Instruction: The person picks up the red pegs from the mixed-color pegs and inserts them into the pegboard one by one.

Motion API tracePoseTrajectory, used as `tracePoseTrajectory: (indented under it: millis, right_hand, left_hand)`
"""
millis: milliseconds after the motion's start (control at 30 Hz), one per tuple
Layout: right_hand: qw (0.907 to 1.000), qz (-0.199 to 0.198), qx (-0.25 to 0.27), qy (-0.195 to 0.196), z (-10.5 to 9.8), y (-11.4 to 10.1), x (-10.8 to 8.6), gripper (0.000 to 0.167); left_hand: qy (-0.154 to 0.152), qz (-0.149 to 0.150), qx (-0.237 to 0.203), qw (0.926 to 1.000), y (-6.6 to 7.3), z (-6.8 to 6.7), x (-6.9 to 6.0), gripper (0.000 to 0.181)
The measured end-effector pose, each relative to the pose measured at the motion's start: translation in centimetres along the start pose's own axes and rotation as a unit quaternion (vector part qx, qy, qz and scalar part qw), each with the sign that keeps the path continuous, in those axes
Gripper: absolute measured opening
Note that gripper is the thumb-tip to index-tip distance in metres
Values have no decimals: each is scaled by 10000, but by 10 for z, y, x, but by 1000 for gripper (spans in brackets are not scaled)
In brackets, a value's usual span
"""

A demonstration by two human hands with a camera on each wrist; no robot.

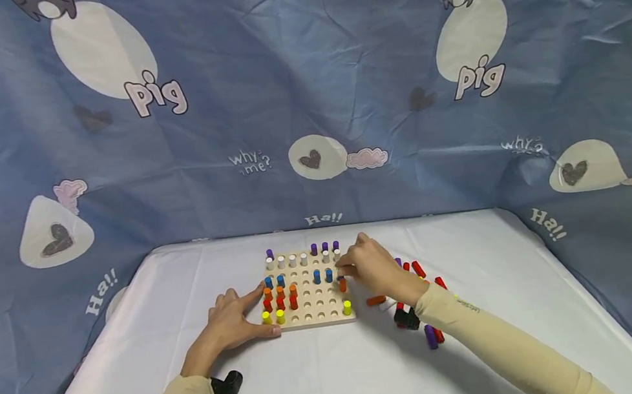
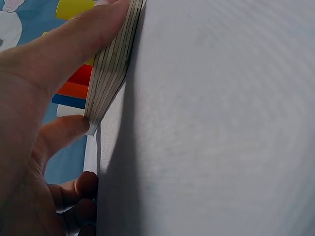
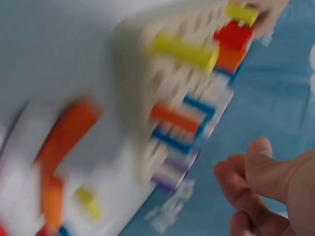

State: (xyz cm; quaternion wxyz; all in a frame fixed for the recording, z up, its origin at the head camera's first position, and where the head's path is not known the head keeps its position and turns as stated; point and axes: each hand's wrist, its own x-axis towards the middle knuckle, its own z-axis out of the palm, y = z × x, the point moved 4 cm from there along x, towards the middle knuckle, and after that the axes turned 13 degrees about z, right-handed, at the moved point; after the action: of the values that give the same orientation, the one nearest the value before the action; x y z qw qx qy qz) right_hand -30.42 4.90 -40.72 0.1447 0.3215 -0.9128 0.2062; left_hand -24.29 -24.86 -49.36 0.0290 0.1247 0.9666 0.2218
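A pale wooden pegboard (image 1: 319, 324) lies on the table, with rows of purple, white, blue, orange, red and yellow pegs standing in its holes. My left hand (image 1: 227, 321) holds the board at its left end, thumb along the front edge and index finger at the left side; the left wrist view shows both against the layered edge (image 2: 110, 66). Over the board's right edge, my right hand (image 1: 375, 268) is close to a blue peg and an orange peg (image 1: 343, 285). In the right wrist view, thumb and fingers are loosely bent together, with nothing visible between them.
Loose pegs lie right of the board, partly under my right forearm: an orange peg (image 1: 376, 300), a purple peg (image 1: 431, 336) and several red ones. A white cloth (image 1: 313, 379) covers the table. Behind hangs a blue printed curtain (image 1: 304, 94).
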Motion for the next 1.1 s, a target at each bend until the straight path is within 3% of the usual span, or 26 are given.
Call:
tracePoseTrajectory:
  millis: [267,433,667,900,1100]
  right_hand:
    - [9921,1002,-756,17,-7,73,-12,27]
    - [9820,1542,-1014,-408,1,100,-20,36]
    - [9725,1887,-961,-975,15,118,-25,36]
    - [9735,1927,-657,-1041,17,119,-24,31]
    - [9620,2399,-655,-1124,17,122,-26,32]
  left_hand:
    - [12,-35,53,10000,-4,0,-4,117]
    - [22,-41,31,10000,-3,-1,-5,117]
    - [29,19,19,10000,0,-2,-3,117]
    - [57,28,43,10000,0,-1,-1,117]
    - [50,43,25,10000,-1,0,1,117]
